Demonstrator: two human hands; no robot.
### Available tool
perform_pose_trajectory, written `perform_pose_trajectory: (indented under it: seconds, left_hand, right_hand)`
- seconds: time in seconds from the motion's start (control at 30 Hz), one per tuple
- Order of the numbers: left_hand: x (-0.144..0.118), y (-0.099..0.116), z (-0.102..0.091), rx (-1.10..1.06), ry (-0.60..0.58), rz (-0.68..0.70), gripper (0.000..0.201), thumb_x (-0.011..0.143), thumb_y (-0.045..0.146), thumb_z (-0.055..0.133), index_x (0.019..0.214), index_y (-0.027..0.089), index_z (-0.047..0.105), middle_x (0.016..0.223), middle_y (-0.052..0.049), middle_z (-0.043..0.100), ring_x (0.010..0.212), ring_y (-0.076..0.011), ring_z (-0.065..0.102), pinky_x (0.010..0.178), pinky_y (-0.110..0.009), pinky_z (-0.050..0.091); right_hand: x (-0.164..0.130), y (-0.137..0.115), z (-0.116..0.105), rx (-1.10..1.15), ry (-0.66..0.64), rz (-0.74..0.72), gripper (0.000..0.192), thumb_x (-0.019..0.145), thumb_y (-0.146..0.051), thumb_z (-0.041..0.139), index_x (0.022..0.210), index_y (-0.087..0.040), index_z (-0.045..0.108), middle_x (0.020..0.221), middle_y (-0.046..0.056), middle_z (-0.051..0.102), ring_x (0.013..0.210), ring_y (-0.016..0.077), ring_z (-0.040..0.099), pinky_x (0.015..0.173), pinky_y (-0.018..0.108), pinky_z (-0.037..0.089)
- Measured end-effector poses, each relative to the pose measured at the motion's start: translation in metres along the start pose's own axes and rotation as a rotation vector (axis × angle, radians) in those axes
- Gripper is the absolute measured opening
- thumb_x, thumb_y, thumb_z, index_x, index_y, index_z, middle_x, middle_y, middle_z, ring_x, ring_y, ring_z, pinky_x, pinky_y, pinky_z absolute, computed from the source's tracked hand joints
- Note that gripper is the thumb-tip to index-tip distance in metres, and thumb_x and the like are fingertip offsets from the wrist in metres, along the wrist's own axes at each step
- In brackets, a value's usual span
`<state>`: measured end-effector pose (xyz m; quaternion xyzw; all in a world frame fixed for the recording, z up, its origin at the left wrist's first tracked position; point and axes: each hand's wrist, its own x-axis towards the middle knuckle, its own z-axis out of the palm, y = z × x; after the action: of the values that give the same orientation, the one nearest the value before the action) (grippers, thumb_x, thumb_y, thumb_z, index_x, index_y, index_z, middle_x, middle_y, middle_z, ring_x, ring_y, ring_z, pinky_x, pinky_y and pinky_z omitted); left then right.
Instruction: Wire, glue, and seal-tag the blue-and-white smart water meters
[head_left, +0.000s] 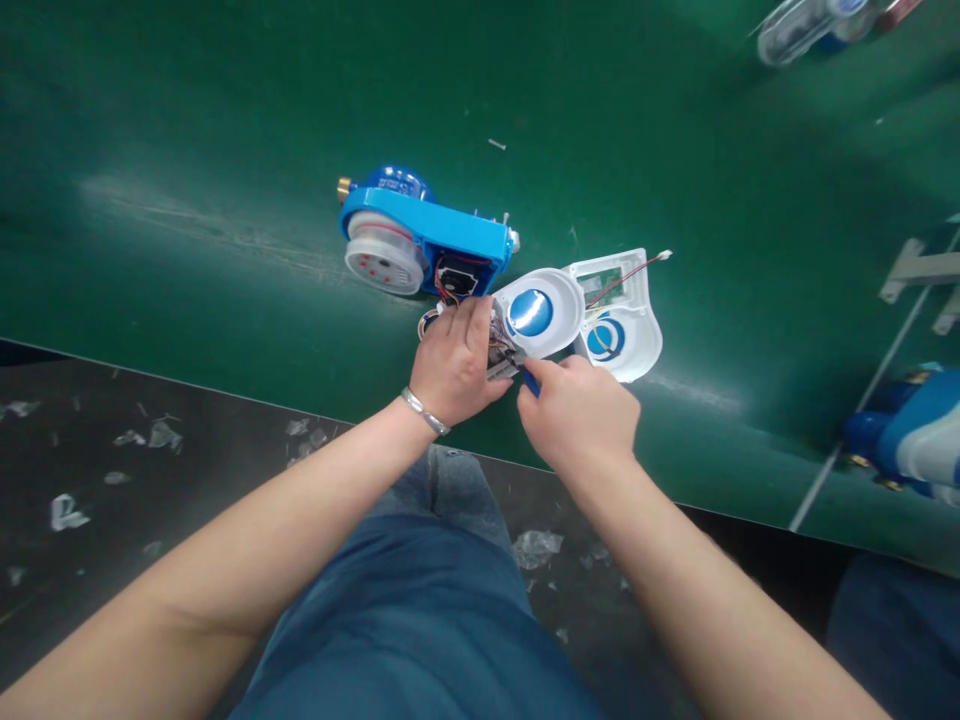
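Fingers [480,330] on wiring, perhaps, beside open white cover [626,335], blue disc inside.

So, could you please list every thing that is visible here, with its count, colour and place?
meter body: one, blue with a white dial, on the green surface above the hands
white cover: one, hinged open, blue round centres, right of the meter body
wires: a few, red and thin, at the cover
green surface: one, fills the upper picture
plastic scraps: several, clear, on the dark floor
bracelet: one, silver, left wrist
left hand: on a small wired part
right hand: closed around a blue-tipped tool
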<state>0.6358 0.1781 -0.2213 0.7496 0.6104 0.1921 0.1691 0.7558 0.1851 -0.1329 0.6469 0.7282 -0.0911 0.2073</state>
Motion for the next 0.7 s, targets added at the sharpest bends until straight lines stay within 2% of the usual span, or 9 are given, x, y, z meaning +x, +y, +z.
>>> perform_pose_trajectory:
  seconds: [0.17, 0.37, 0.5, 0.7]
  left_hand:
    - [-0.001, -0.002, 0.001, 0.018, 0.018, 0.030, 0.085, 0.060, 0.041, 0.063, 0.126, 0.003, 0.027, 0.122, -0.023, 0.044, 0.113, -0.0335, 0.041, 0.094, -0.044, 0.032]
    - [-0.002, -0.002, 0.001, 0.033, 0.019, 0.021, 0.083, 0.062, 0.045, 0.062, 0.127, 0.004, 0.028, 0.124, -0.023, 0.043, 0.115, -0.0328, 0.041, 0.096, -0.044, 0.032]
    - [-0.002, -0.002, 0.000, 0.049, 0.007, 0.002, 0.084, 0.063, 0.048, 0.061, 0.127, 0.005, 0.029, 0.124, -0.023, 0.043, 0.115, -0.0331, 0.041, 0.095, -0.044, 0.033]
    - [-0.002, -0.002, -0.001, 0.099, -0.011, -0.005, 0.089, 0.061, 0.052, 0.062, 0.128, 0.004, 0.027, 0.124, -0.023, 0.043, 0.115, -0.0336, 0.041, 0.095, -0.043, 0.033]
  right_hand:
    - [-0.012, 0.007, 0.026, 0.080, 0.108, -0.001, 0.027, 0.078, -0.033, 0.047, 0.102, -0.033, 0.061, 0.086, 0.003, 0.061, 0.071, 0.0181, 0.051, 0.050, 0.027, 0.025]
    - [-0.018, 0.011, 0.053, 0.146, 0.254, -0.042, 0.029, 0.081, -0.033, 0.044, 0.105, -0.032, 0.059, 0.093, 0.004, 0.059, 0.071, 0.0168, 0.045, 0.054, 0.028, 0.024]
    - [-0.021, 0.012, 0.063, 0.166, 0.340, -0.073, 0.029, 0.081, -0.032, 0.044, 0.105, -0.031, 0.060, 0.093, 0.005, 0.058, 0.070, 0.0164, 0.041, 0.054, 0.027, 0.024]
    - [-0.023, 0.013, 0.070, 0.165, 0.399, -0.088, 0.030, 0.078, -0.029, 0.048, 0.106, -0.030, 0.060, 0.093, 0.006, 0.057, 0.071, 0.0161, 0.040, 0.055, 0.027, 0.025]
